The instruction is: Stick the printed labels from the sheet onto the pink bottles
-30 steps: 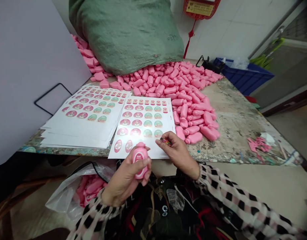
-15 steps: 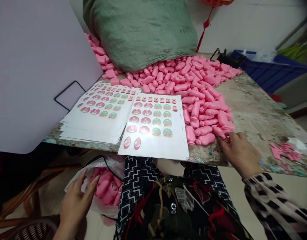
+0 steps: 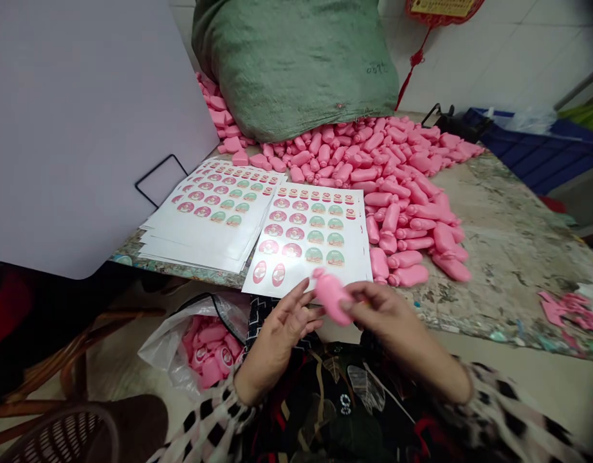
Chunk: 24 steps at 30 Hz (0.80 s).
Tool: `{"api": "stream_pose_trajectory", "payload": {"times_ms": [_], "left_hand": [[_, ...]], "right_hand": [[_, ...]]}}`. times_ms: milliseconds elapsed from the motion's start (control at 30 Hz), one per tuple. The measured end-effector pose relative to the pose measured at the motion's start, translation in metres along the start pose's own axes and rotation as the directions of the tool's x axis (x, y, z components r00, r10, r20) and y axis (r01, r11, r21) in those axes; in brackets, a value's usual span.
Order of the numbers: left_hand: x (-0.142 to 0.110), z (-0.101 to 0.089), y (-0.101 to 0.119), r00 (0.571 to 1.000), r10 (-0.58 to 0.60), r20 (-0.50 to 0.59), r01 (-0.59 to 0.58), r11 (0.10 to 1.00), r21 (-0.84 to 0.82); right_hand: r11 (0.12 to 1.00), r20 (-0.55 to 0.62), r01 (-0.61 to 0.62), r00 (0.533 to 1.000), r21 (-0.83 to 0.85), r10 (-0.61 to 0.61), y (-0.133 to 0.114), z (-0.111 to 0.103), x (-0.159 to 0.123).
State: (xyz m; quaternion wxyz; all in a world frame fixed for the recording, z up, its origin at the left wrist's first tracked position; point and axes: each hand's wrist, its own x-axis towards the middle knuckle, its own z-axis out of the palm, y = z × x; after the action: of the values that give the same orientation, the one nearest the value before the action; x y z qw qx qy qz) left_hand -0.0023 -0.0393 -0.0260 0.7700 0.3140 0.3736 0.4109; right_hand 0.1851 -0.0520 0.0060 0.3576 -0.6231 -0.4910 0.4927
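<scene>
A small pink plastic bottle, slightly blurred, is in my right hand, its neck tilted up and to the left. My left hand is beside it, fingers stretched out towards the bottle; whether they touch it I cannot tell. Just beyond my hands lies a sticker sheet with rows of pink, green and oval labels, its front edge over the table's edge. A stack of similar sheets lies to its left. Right of the sheet spreads a large pile of pink bottles.
A green sack leans at the back over the pile. Below the table's left side, a clear plastic bag holds labelled pink bottles. Pink scraps lie on the right of the worn table; a blue crate stands beyond.
My right hand has come from the pile's near right edge to in front of me, carrying a pink bottle. My left hand has moved up and right from beside the plastic bag to the bottle.
</scene>
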Motion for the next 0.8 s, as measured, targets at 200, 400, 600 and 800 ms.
{"api": "stream_pose_trajectory", "payload": {"times_ms": [200, 400, 600, 800], "left_hand": [[-0.003, -0.014, 0.006, 0.967, 0.012, -0.254, -0.035, 0.996, -0.086], [-0.008, -0.049, 0.020, 0.847, 0.511, -0.145, -0.156, 0.500, 0.852], [0.002, -0.054, 0.004, 0.893, 0.391, 0.222, -0.209, -0.075, 0.975], [0.007, -0.058, 0.000, 0.905, 0.354, 0.236, -0.168, -0.211, 0.963]], "right_hand": [[0.976, 0.239, 0.205, 0.954, -0.076, -0.182, 0.001, 0.041, 0.018], [0.728, 0.151, 0.364, 0.927, -0.580, -0.343, -0.005, 0.038, 0.065], [0.519, 0.082, 0.285, 0.922, -0.806, -0.379, -0.015, 0.061, 0.085], [0.378, 0.121, 0.274, 0.916, -0.884, -0.382, -0.017, 0.067, 0.091]]}}
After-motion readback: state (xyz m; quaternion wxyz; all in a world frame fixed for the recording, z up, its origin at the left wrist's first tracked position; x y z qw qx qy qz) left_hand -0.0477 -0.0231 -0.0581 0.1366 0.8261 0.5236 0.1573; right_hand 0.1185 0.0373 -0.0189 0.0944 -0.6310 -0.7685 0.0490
